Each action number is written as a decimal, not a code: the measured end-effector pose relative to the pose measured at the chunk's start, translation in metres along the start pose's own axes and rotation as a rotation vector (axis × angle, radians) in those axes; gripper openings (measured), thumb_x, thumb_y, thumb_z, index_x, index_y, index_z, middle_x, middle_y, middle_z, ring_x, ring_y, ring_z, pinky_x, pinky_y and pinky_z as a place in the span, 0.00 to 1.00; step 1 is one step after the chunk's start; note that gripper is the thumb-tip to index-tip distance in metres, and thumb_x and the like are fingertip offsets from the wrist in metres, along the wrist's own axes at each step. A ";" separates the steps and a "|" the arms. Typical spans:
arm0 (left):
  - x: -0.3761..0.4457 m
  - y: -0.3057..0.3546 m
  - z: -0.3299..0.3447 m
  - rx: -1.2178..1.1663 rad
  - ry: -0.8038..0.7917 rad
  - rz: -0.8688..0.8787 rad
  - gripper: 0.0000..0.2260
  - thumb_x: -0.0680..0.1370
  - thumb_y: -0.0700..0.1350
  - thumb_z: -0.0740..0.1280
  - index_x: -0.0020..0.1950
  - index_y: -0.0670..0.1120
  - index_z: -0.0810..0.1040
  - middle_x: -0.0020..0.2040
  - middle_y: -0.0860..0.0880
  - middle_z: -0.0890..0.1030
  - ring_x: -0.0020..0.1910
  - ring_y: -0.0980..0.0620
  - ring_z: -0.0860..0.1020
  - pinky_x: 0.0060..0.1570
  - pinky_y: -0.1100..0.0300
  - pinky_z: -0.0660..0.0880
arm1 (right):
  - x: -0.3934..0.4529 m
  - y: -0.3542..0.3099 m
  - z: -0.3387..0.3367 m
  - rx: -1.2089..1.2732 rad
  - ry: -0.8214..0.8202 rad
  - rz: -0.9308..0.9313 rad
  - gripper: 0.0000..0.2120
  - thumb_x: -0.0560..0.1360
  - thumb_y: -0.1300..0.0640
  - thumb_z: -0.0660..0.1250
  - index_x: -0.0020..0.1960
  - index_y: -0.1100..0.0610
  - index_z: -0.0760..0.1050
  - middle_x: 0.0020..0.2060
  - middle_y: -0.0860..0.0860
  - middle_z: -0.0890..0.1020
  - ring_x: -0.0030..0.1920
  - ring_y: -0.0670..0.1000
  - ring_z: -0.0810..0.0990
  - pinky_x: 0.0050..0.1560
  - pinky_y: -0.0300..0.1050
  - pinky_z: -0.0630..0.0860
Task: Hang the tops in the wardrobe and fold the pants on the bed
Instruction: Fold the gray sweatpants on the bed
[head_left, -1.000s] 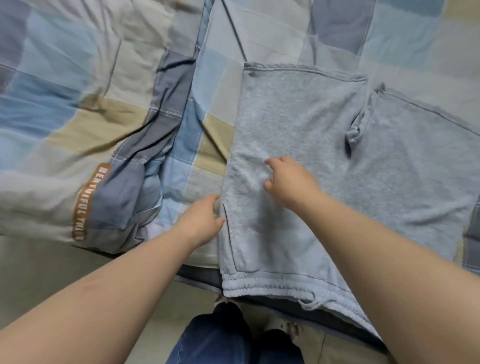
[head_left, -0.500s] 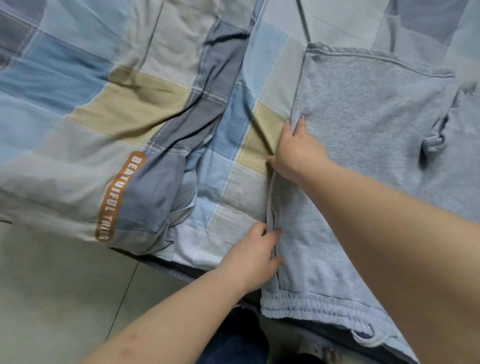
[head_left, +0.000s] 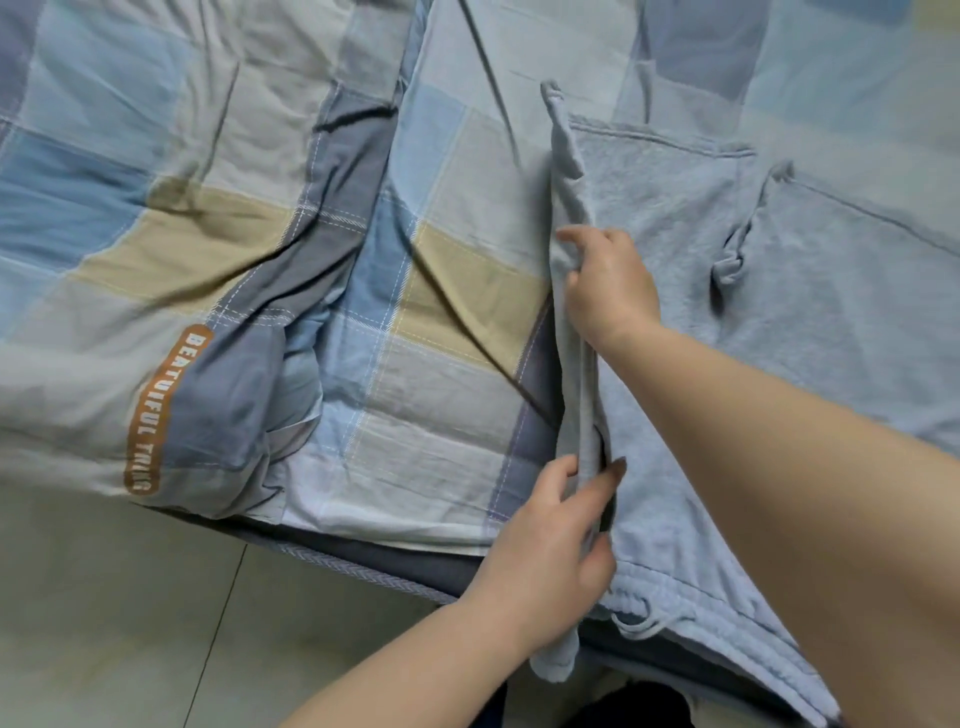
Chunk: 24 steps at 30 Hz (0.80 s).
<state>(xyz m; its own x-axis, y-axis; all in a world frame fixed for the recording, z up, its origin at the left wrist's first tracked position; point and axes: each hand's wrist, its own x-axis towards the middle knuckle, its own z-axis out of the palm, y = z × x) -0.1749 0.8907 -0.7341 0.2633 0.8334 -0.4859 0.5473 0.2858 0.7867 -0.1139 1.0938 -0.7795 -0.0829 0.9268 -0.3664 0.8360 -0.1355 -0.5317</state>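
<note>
Checked bedding (head_left: 457, 395) bears grey shorts (head_left: 810, 312); left hand (head_left: 550, 551) and right hand (head_left: 610, 283) pinch its lifted edge, fingertips hidden.

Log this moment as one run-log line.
step: fold pants | left hand: pinches grey pants left edge near waistband | right hand: grips same edge farther up, lifted off bed | fold: not yet done

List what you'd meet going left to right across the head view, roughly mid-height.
Orange label strip printed with white letters → grey-blue folded band of the patchwork quilt → right hand gripping the lifted edge → crotch bunch of the light grey sweat shorts.
</note>
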 end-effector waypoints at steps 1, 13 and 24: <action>0.001 0.007 0.006 -0.009 -0.012 -0.012 0.26 0.80 0.43 0.59 0.76 0.57 0.58 0.73 0.51 0.57 0.56 0.52 0.72 0.54 0.60 0.70 | 0.000 0.006 -0.008 -0.054 -0.030 -0.026 0.18 0.79 0.57 0.54 0.67 0.49 0.70 0.59 0.45 0.72 0.58 0.56 0.74 0.51 0.42 0.68; 0.046 0.126 0.144 0.103 -0.138 0.041 0.28 0.80 0.41 0.58 0.78 0.50 0.53 0.79 0.54 0.44 0.74 0.52 0.58 0.66 0.64 0.63 | -0.036 0.190 -0.156 -0.178 0.142 0.042 0.26 0.77 0.62 0.53 0.74 0.57 0.60 0.75 0.54 0.59 0.68 0.58 0.67 0.60 0.51 0.68; 0.075 0.149 0.260 0.267 -0.373 -0.026 0.29 0.80 0.42 0.57 0.78 0.52 0.49 0.78 0.56 0.38 0.67 0.48 0.69 0.58 0.58 0.71 | -0.070 0.336 -0.190 0.332 0.024 0.298 0.29 0.76 0.59 0.61 0.75 0.47 0.60 0.72 0.48 0.68 0.69 0.49 0.69 0.63 0.38 0.65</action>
<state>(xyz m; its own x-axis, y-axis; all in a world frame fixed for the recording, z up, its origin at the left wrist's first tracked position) 0.1333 0.8724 -0.7519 0.4879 0.5863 -0.6467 0.7302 0.1317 0.6704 0.2753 1.0496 -0.7874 0.1511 0.8377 -0.5249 0.6017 -0.4992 -0.6235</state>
